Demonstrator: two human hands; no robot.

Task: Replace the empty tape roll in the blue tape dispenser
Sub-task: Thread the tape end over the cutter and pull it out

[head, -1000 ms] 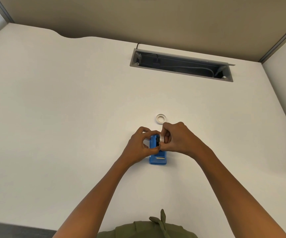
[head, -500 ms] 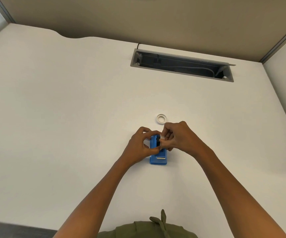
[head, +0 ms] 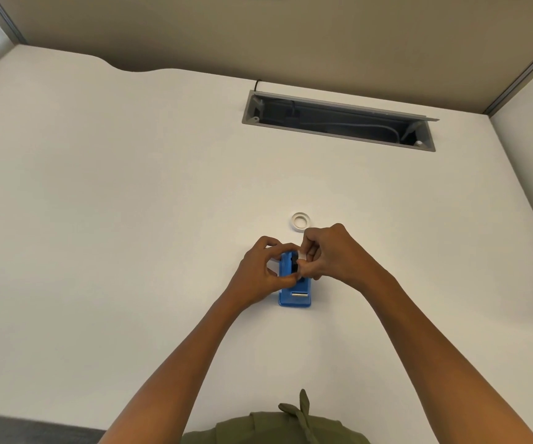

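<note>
The blue tape dispenser [head: 294, 293] sits on the white desk [head: 130, 251], its metal cutter facing me. My left hand [head: 260, 274] grips its left side, thumb and fingers around the body. My right hand [head: 329, 254] pinches a small whitish roll [head: 302, 256] against a black hub [head: 294, 262] at the dispenser's top; most of the roll is hidden by my fingers. A white tape ring [head: 300, 221] lies flat on the desk just beyond my right hand, apart from it.
A grey cable tray recess [head: 339, 121] with cords inside is set into the desk at the back. Partition walls [head: 355, 43] close in the desk at the back and on the right.
Both hands stay at the dispenser. My right-hand fingers have shifted slightly on the roll at the hub; the dispenser and the ring on the desk have not moved.
</note>
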